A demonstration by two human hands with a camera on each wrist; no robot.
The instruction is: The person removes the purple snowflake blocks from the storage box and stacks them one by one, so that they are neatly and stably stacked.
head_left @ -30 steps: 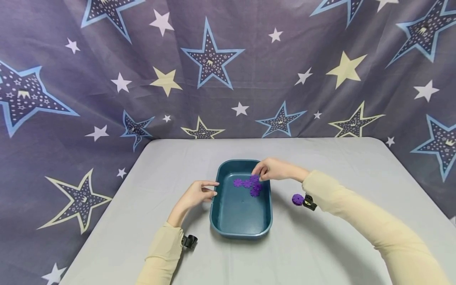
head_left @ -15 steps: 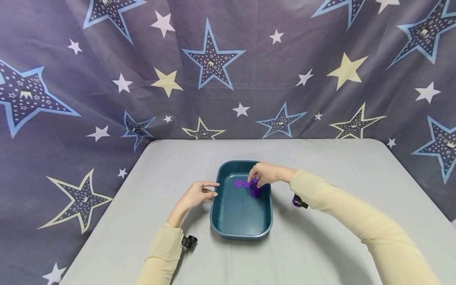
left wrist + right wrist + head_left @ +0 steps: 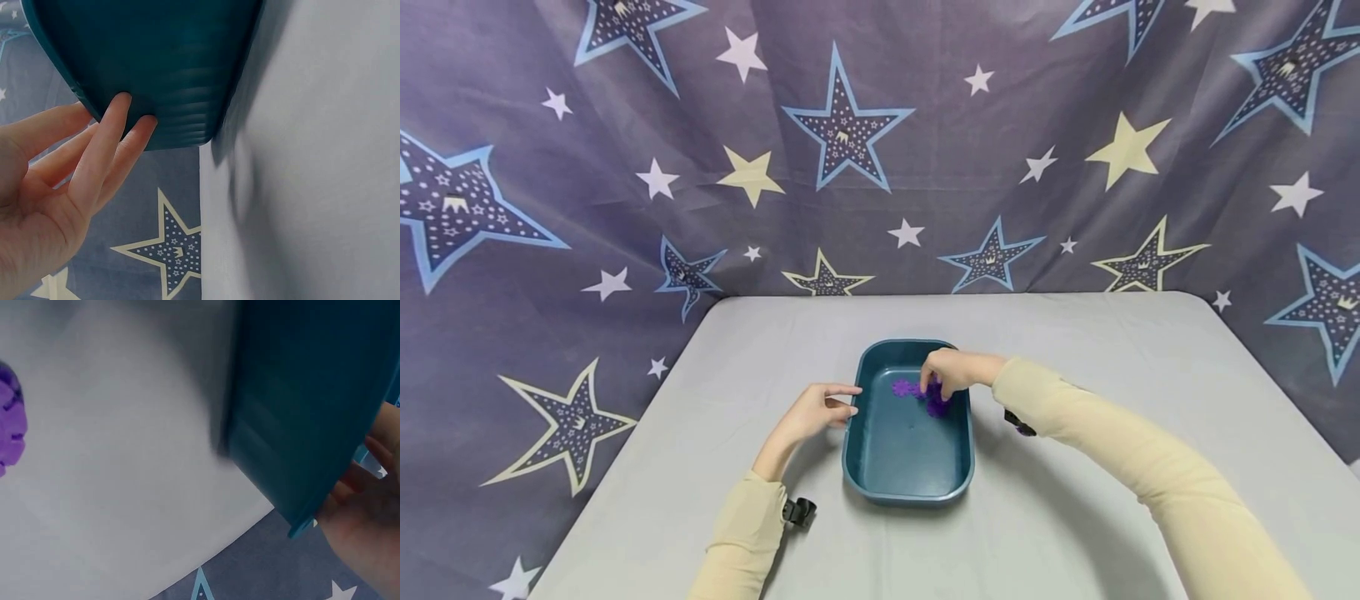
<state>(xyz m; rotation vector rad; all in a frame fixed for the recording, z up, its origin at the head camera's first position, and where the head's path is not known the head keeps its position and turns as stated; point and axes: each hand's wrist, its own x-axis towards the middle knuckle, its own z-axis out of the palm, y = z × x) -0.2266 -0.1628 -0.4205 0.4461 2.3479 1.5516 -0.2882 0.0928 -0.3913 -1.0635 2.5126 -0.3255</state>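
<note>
A dark teal plastic bin (image 3: 910,498) stands on the table. Inside, toward its far end, lie several small purple notched discs (image 3: 901,387), flower-like in outline. My right hand (image 3: 953,371) reaches over the bin's right rim, fingers bent down, with a purple disc between thumb and fingers; its fingertips partly cover the group. In the right wrist view the bin's wall hides those fingertips. My left hand (image 3: 808,412) is at the left rim with its fingers extended. In the left wrist view its fingertips (image 3: 148,120) rest against the outer wall.
A round purple notched piece (image 3: 9,422) sits on the table right of the bin, mostly covered by the right wrist camera (image 3: 1019,422) in the head view. A light grey cloth covers the table (image 3: 775,333); a star-patterned curtain (image 3: 880,208) hangs behind it.
My right hand has moved left and a little nearer, down onto the purple discs, covering more of them. The right sleeve has shifted left over the loose purple piece. My left hand stays put.
</note>
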